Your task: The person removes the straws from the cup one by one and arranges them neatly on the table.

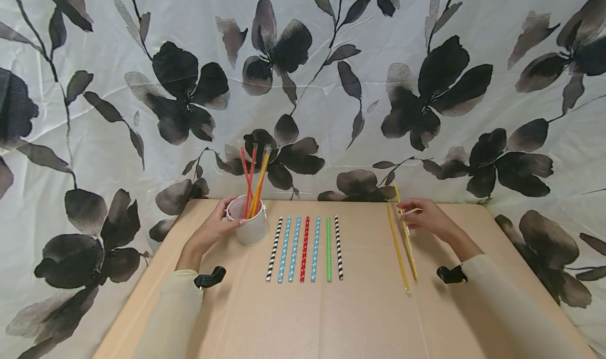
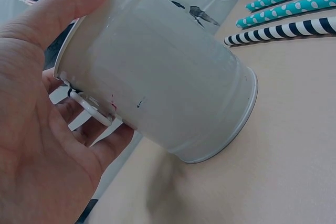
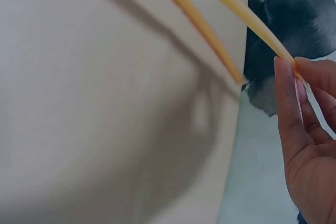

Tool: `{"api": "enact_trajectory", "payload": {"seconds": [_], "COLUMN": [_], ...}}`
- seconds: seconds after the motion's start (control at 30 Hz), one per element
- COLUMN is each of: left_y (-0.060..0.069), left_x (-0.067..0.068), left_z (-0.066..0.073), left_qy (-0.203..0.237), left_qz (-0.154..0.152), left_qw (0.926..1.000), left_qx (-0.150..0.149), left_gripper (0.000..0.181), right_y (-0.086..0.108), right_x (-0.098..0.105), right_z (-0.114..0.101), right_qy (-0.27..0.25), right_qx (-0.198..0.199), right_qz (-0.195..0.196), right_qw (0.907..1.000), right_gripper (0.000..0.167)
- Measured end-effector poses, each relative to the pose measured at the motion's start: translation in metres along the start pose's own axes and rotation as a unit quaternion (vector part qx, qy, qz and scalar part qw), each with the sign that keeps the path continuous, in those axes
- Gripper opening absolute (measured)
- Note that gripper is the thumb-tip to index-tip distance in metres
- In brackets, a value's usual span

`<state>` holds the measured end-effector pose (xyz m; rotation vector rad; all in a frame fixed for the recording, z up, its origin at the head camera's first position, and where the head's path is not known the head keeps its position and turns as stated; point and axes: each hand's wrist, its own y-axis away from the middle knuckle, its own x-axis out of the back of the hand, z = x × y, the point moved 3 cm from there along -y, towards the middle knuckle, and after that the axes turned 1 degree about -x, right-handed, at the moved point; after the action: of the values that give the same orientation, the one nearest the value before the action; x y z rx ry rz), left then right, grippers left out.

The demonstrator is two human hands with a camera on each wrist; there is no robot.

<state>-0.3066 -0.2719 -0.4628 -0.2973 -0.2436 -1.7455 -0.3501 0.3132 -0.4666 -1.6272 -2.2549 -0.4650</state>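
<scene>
The left hand grips a white metal cup at its rim, thumb on the near side; several red and orange sticks lean inside it. In the left wrist view the fingers curl behind the cup near its small handle. At the right, the right hand pinches a yellow stick near its far end, between thumb and fingers. Just left of it, another yellow stick lies on the table. The right wrist view shows the hand pinching the stick's end.
Between the hands, several patterned straws lie side by side on the table: black-striped, blue dotted, red, and green. A floral cloth hangs behind the table's far edge.
</scene>
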Motion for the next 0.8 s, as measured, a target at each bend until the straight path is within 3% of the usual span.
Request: {"api": "enact_trajectory", "payload": {"seconds": [0.53,0.8], "left_y": [0.001,0.0], "left_x": [0.0,0.0], "left_z": [0.0,-0.001], "left_qy": [0.003,0.008], "left_qz": [0.0,-0.002], "left_qw": [1.0,1.0], "left_qx": [0.002,-0.002], "left_gripper": [0.087,0.087], "right_y": [0.0,-0.002], "right_x": [0.003,-0.003], "right_z": [0.029,0.039], "right_qy": [0.016,0.062], "right_qx": [-0.022,-0.049], "right_qz": [-0.031,-0.042], "right_qw": [0.9991,0.996], "right_gripper": [0.038,0.033]}}
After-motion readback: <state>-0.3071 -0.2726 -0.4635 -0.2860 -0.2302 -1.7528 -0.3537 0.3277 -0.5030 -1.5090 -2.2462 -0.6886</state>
